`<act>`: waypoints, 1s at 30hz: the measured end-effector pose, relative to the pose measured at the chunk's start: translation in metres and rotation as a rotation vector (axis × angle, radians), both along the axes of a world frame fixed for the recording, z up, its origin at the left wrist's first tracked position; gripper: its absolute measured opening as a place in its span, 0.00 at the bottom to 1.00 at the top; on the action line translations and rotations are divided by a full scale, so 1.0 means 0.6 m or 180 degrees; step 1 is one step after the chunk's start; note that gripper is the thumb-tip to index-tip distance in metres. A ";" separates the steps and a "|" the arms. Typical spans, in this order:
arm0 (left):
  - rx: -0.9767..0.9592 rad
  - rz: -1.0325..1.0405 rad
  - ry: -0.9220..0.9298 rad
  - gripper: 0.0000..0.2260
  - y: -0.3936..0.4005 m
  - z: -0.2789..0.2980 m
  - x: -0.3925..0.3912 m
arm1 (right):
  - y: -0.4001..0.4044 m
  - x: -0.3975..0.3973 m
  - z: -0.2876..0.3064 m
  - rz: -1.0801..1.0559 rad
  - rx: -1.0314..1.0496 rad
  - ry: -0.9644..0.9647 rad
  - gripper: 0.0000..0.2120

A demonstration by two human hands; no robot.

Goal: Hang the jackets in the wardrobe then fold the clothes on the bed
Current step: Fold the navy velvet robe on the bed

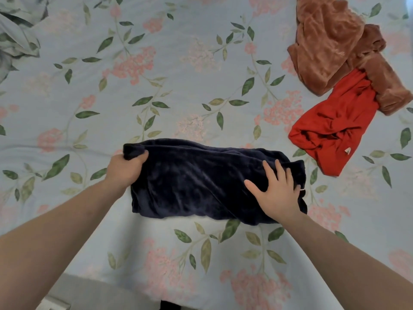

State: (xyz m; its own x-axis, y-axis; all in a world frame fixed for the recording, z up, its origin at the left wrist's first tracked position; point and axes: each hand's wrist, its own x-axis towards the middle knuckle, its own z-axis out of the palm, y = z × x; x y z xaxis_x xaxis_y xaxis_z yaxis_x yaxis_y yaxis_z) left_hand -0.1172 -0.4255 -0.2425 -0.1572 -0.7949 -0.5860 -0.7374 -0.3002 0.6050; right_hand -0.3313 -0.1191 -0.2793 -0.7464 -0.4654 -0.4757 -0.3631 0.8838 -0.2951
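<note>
Bed (201, 74) fills the view — covered by a pale blue sheet printed with pink flower clusters and green leaves. Lying directly on it:

- navy garment (201, 182), folded into a broad band, near the front edge, centre.
- red garment (335, 126), crumpled, at right, apart from the navy one.
- rust-brown garment (330, 45), plush, bunched, far right corner — its lower end overlaps the top of the red one.
- rumpled bedding (15, 34) in the same print, bunched at the far left.
</note>
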 end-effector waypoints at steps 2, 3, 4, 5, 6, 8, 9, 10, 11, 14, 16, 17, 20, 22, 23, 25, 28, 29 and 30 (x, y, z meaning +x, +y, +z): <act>0.0464 0.0335 0.0062 0.25 -0.023 -0.010 -0.004 | -0.010 -0.013 -0.005 -0.0123 0.0075 -0.0070 0.45; 0.0619 0.0353 -0.0069 0.28 -0.033 -0.020 -0.005 | -0.016 -0.017 -0.008 -0.0188 0.0106 -0.0108 0.46; 0.0531 0.0257 -0.0295 0.30 -0.040 -0.031 -0.008 | -0.021 -0.021 -0.014 -0.0243 0.0139 -0.0142 0.47; 0.0164 0.0054 -0.0644 0.30 -0.042 -0.037 -0.012 | -0.024 -0.023 -0.018 -0.0288 0.0172 -0.0177 0.48; -0.0450 -0.0226 -0.0944 0.28 -0.039 -0.041 -0.018 | -0.025 -0.023 -0.024 -0.0316 0.0193 -0.0200 0.48; -0.1779 -0.0851 -0.0918 0.26 -0.009 -0.039 -0.034 | -0.022 -0.020 -0.037 -0.0340 0.0206 -0.0198 0.49; -0.2136 -0.1184 -0.0763 0.26 0.013 -0.039 -0.042 | -0.019 -0.016 -0.045 -0.0347 0.0198 -0.0180 0.48; -0.2170 -0.1500 -0.0732 0.27 0.031 -0.046 -0.047 | -0.017 -0.015 -0.052 -0.0351 0.0186 -0.0152 0.48; -0.1929 -0.1732 -0.0857 0.30 0.046 -0.057 -0.048 | -0.016 -0.016 -0.058 -0.0357 0.0181 -0.0131 0.48; -0.0667 -0.1558 -0.1202 0.41 0.042 -0.112 -0.030 | -0.019 -0.030 -0.074 -0.0353 0.0226 -0.0085 0.48; -0.0373 -0.1420 -0.1039 0.42 0.018 -0.141 -0.029 | -0.022 -0.043 -0.087 -0.0331 0.0240 -0.0037 0.47; -0.0343 -0.1456 -0.0993 0.40 0.008 -0.150 -0.034 | -0.023 -0.049 -0.094 -0.0318 0.0227 0.0017 0.47; -0.0409 -0.1488 -0.1019 0.34 -0.007 -0.174 -0.046 | -0.024 -0.057 -0.115 -0.0324 0.0097 0.0233 0.45; -0.0555 -0.1458 -0.1066 0.33 -0.005 -0.188 -0.047 | -0.021 -0.055 -0.124 -0.0352 0.0005 0.0343 0.42; -0.0632 -0.1454 -0.1085 0.33 -0.008 -0.200 -0.051 | -0.022 -0.057 -0.133 -0.0370 -0.0031 0.0388 0.41; -0.0693 -0.1409 -0.1120 0.33 -0.008 -0.208 -0.053 | -0.023 -0.058 -0.138 -0.0374 -0.0068 0.0410 0.41; -0.0575 -0.1433 -0.1220 0.34 -0.021 -0.223 -0.070 | -0.033 -0.079 -0.152 -0.0406 -0.0013 0.0297 0.42; -0.0528 -0.1460 -0.1254 0.34 -0.024 -0.224 -0.074 | -0.036 -0.084 -0.154 -0.0415 0.0013 0.0284 0.43; -0.0489 -0.1474 -0.1279 0.34 -0.027 -0.225 -0.074 | -0.037 -0.087 -0.155 -0.0418 0.0023 0.0285 0.43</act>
State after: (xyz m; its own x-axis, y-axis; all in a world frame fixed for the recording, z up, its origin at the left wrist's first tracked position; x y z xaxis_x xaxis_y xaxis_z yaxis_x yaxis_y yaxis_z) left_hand -0.1617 -0.4415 -0.3776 -0.2967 -0.7769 -0.5553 -0.9487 0.1730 0.2648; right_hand -0.3832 -0.1414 -0.3724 -0.8402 -0.3580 -0.4074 -0.2690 0.9273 -0.2602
